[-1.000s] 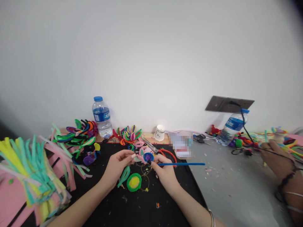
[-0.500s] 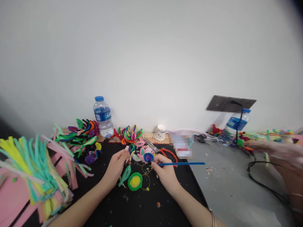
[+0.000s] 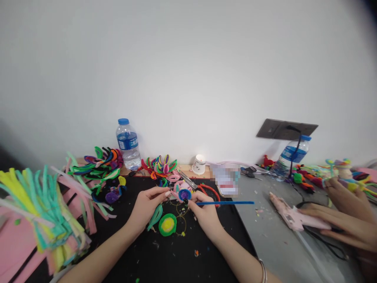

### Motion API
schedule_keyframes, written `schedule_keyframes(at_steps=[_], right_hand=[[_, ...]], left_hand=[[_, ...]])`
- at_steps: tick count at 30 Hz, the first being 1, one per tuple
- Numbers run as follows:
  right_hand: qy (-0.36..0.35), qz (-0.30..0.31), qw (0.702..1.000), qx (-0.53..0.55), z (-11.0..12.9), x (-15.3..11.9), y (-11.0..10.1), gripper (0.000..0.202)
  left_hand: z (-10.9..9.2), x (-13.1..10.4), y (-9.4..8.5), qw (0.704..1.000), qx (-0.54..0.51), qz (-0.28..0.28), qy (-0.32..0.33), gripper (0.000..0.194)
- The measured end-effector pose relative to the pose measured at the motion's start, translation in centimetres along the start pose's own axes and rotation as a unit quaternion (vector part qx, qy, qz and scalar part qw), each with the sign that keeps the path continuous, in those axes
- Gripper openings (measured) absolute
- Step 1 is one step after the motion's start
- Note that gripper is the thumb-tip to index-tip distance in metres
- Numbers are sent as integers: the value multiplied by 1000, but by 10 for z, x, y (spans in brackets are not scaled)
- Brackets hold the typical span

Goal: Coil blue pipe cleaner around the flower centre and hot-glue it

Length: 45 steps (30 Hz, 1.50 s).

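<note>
My right hand [image 3: 203, 210] pinches a blue pipe cleaner [image 3: 226, 203] whose near end is wound into a flat disc with a purple centre [image 3: 185, 195]; the free end sticks out straight to the right. Just left of the disc, my left hand [image 3: 150, 202] has thumb and fingertips pressed together beside pink pipe-cleaner loops [image 3: 174, 188]. Whatever lies between those fingertips, if anything, is too small to make out. On the black mat [image 3: 182, 259] below are a green disc with a yellow centre [image 3: 167, 225] and a teal loop [image 3: 156, 217].
Pastel pipe cleaners [image 3: 44, 212] lie in a bundle at left. Behind the hands are scissors [image 3: 187, 180], a paper cup [image 3: 198, 164], a phone [image 3: 226, 182] and a water bottle [image 3: 128, 143]. At right another person's hand rests on a pink glue gun [image 3: 288, 214].
My left hand has moved right, closer to the blue and purple disc. My right hand stays nearly still. The other person's hands have come into clearer view, with the glue gun.
</note>
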State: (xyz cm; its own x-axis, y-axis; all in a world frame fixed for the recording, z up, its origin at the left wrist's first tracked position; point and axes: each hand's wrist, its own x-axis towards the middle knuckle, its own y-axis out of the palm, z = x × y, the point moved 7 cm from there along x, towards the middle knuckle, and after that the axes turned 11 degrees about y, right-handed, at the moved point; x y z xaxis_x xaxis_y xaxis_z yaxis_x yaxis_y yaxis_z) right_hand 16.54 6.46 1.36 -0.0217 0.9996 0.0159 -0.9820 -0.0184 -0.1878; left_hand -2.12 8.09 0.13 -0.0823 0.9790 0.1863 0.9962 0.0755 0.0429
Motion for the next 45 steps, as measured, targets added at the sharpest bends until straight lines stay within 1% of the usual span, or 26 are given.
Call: schedule_keyframes(at_steps=[3,7,9,14,18,21,26,29,31,35,37,42,45], right_hand=[[16,8,1000,2,-4,0,1,9],[12,6,1000,4,-4,1,1,10],[9,6,1000,9,-3,0,1,10],[10,-2,1000,12,0,0,0,12],[14,4,1000,11,0,0,0,14],[17,7,1000,11,-1,0,1,13],[17,2,1000,8,-1,-1,0,10],[17,3,1000,7,-1,0,0,10],[17,0,1000,6,-2,0,0,9],[17,-4,1000,10,-4,1,-1,9],[18,-1,1000,10,-4,1,-1,8],[17,1,1000,11,-3,1,0,9],[16,5,1000,8,-2,1,1,12]], left_hand=[[-2,2,-2,1000,25,1,18,23],[-2,2,-1,999,33,-1,12,21],[-5,1,0,999,34,6,19,18],[-11,0,4,998,40,33,47,33],[-12,-1,5,997,34,43,54,36],[-11,-2,5,998,2,43,51,36],[-2,-1,8,993,-109,42,14,32],[1,-1,12,988,-150,47,-2,30],[1,-1,12,989,-140,46,-2,29],[-1,0,6,998,-52,15,12,27],[0,0,4,1000,-25,8,6,26],[5,-1,5,999,-27,21,-25,23],[3,-1,3,999,-26,10,-26,21]])
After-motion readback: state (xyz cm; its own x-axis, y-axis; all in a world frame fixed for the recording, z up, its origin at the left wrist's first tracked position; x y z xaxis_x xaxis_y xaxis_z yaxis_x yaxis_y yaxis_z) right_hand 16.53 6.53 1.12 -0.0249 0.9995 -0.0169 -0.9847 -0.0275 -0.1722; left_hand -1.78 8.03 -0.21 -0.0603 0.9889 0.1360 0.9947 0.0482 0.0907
